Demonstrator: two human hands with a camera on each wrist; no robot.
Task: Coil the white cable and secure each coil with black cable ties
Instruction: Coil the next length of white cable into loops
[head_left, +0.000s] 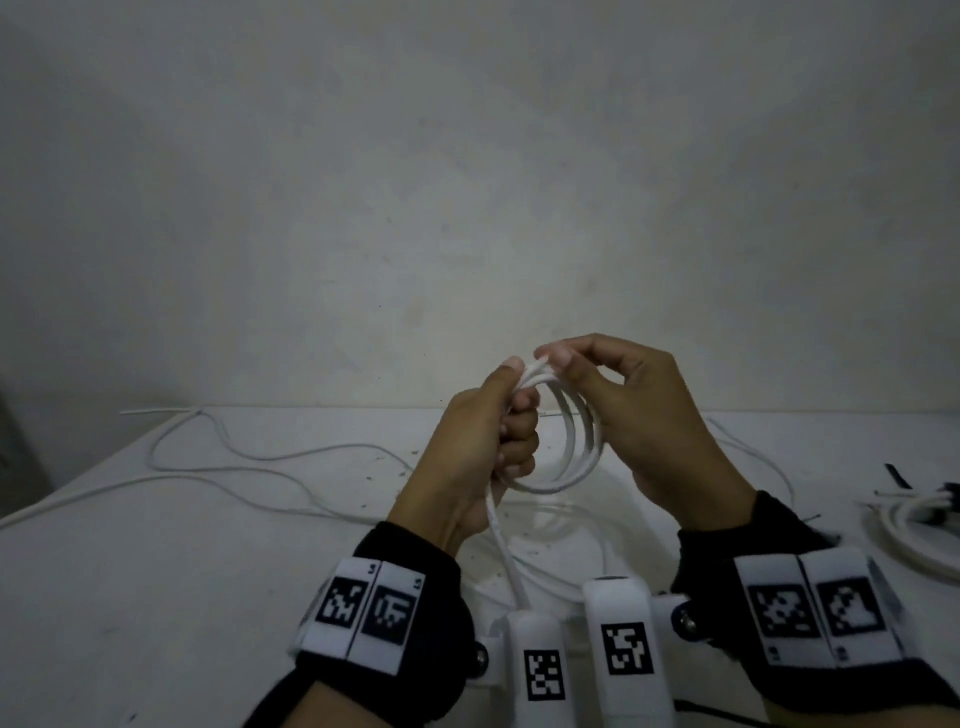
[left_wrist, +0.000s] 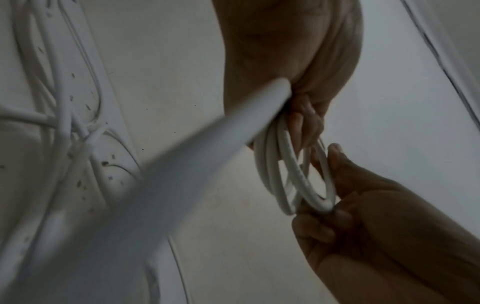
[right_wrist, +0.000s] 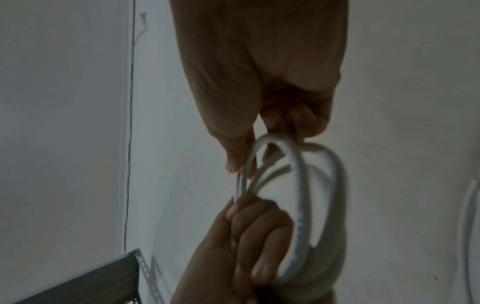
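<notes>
Several loops of the white cable (head_left: 577, 457) are held up above the table (head_left: 156, 571). My left hand (head_left: 511, 421) grips the left side of this coil in a fist, thumb on top. My right hand (head_left: 558, 361) pinches the top of the loops between thumb and forefinger, right beside the left thumb. The cable's tail (head_left: 501, 545) hangs from the left fist towards me and shows as a blurred strand (left_wrist: 182, 164) in the left wrist view. In the right wrist view the coil (right_wrist: 301, 195) hangs between my right fingers (right_wrist: 239, 162) and left fist (right_wrist: 254, 236).
The loose length of cable (head_left: 260, 467) snakes over the table's left and middle. At the right edge lies another white coil (head_left: 904, 530) with a black tie, and black cable ties (head_left: 896, 475) lie just behind it. A grey metal shelf bracket (right_wrist: 103, 277) shows in the right wrist view.
</notes>
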